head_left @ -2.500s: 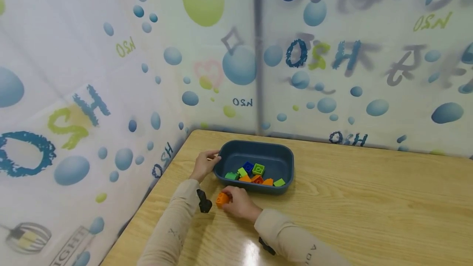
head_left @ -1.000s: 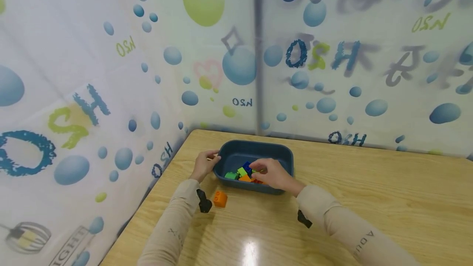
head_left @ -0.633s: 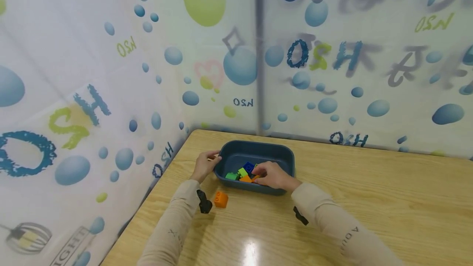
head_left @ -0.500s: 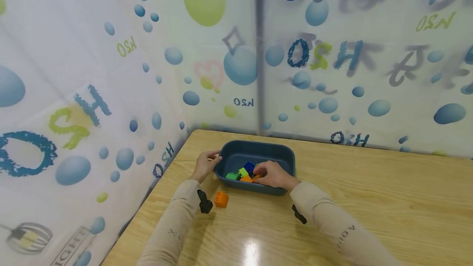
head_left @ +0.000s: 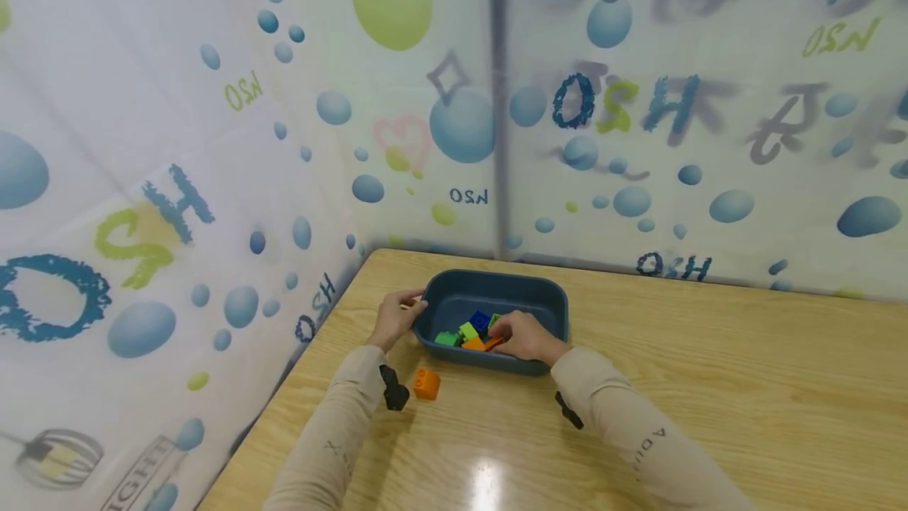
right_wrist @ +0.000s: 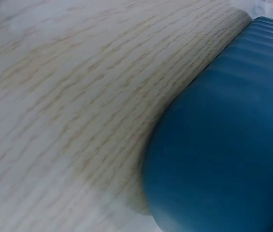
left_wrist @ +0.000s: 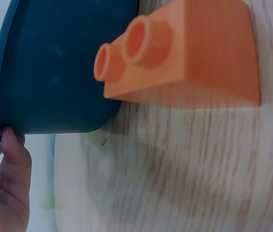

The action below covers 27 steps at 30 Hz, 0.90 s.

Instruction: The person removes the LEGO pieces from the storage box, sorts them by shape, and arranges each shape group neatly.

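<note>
In the head view my left hand (head_left: 395, 318) pinches the left rim of a dark blue plastic bin (head_left: 511, 284); the left wrist view shows the thumb at that rim. My right hand (head_left: 527, 336) is inside the bin, thumb and fingertips curled at an orange-red toy brick (head_left: 493, 343). The hand partly hides it. Beside it lie a blue brick (head_left: 479, 321), a lime brick (head_left: 467, 330), a green brick (head_left: 447, 339) and an orange brick (head_left: 473, 345). Another orange brick (head_left: 426, 384) stands on the table, large in the left wrist view.
The bin stands near the back left of a light wooden table (head_left: 709, 385). A printed curtain (head_left: 624, 140) hangs behind and to the left. Black wrist cameras sit on both sleeves. The right wrist view shows the bin's outer wall (right_wrist: 213, 130) and wood.
My right hand has let go of the orange brick on the table and moved up and right into the bin, down among the bricks. The left hand stays at the rim.
</note>
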Motion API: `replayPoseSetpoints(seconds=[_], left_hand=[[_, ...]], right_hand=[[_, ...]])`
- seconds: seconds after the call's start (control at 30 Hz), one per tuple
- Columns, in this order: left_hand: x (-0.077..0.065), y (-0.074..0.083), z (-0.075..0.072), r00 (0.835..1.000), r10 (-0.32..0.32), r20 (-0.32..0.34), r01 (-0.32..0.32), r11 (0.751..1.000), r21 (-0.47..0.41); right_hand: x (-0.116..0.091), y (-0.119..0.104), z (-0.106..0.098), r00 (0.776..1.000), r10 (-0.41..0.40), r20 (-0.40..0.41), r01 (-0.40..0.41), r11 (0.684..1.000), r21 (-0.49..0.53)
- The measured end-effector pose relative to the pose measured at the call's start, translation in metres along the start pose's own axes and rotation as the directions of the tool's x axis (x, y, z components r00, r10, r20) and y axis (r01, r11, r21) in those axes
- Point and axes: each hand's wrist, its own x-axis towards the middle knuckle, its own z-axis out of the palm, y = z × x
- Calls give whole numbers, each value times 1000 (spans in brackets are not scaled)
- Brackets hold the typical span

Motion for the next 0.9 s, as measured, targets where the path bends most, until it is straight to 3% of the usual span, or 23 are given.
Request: replayPoseSetpoints(seconds=[0.3,0.9], left_hand=[[1,0,1,1000,-15,-7,14,1000,-10],[0,0,2,1000,-17,-11,17,1000,-13]], right_hand=[[0,3,1,1000,-29,8,29,1000,6],[-2,-2,4,992,81,-96,-85,995,-45]])
